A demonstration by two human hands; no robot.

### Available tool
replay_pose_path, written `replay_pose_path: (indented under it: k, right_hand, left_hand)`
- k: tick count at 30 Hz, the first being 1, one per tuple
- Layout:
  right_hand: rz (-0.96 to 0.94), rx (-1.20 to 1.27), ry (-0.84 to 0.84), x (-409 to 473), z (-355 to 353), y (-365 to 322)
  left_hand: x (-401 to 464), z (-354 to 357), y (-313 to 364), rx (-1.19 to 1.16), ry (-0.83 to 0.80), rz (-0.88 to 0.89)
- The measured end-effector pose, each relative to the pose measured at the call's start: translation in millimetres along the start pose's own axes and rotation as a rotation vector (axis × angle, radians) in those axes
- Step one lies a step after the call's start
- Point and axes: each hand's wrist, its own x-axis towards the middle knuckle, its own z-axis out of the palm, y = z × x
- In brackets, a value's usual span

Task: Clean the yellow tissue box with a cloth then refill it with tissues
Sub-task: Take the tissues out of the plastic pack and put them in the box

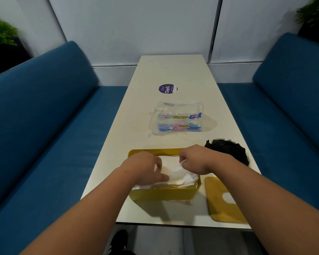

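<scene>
Yellow tissue box low centre on tabletop: left hand presses flat, right hand pinches tissues (lid off, lower right); risk: protruding near-right corner jams lid.

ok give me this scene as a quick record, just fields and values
box: yellow tissue box, open, on the table
contents: white tissues
left hand: presses on the tissues
right hand: pinches a tissue
lid: flat, right of the box
cloth: black, behind the lid
wrapper: clear, looks emptied, mid-table
</scene>
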Motion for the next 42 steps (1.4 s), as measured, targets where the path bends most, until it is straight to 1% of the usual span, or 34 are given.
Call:
replay_pose_path:
  k: [6, 10, 15, 20, 25, 27, 29, 32, 35, 37, 40, 42]
  right_hand:
    - [0.053, -0.014, 0.037, 3.4, 2.5, -1.4]
    - [0.048, -0.06, 0.038, 7.3, 5.7, -5.5]
    - [0.157, -0.132, 0.114, 26.8, 16.5, -15.2]
    - [0.258, -0.112, 0.094, 38.3, 23.0, -19.2]
    - [0.298, -0.084, 0.113, 42.9, 26.8, -21.5]
    - [0.25, -0.093, 0.165, 42.1, 26.2, -19.1]
    - [0.17, -0.07, 0.258, 38.4, 20.8, -14.1]
    - [0.074, 0.12, 0.418, 24.7, 4.4, -3.4]
    - [0.062, 0.226, 0.604, 9.2, -10.9, 11.8]
    - [0.104, 0.245, 0.632, -1.6, -15.5, 25.7]
    - [0.17, 0.256, 0.626, -19.2, -15.8, 45.0]
    - [0.138, 0.238, 0.58, -29.1, -12.3, 48.8]
  left_hand:
    - [-1.6, 0.7, -3.8, -0.036, 0.013, 0.083]
    - [7.2, 2.7, -8.6, -0.071, 0.049, 0.023]
    - [14.7, 7.7, -14.9, -0.108, 0.083, -0.044]
    - [15.5, 5.5, -20.1, -0.127, 0.057, -0.04]
    - [15.0, 5.5, -16.7, -0.08, 0.06, -0.023]
    - [15.2, 3.8, -16.9, -0.06, 0.057, -0.017]
    - [15.2, -0.3, -15.6, -0.047, 0.052, -0.019]
    - [15.7, -9.2, -10.3, -0.033, 0.044, 0.001]
    - [16.6, -20.3, 0.7, -0.02, 0.069, 0.035]
    - [17.8, -25.2, 13.1, -0.02, 0.085, 0.062]
    - [19.6, -25.9, 33.5, -0.003, 0.072, 0.091]
    - [19.2, -23.2, 42.2, 0.05, 0.04, 0.076]
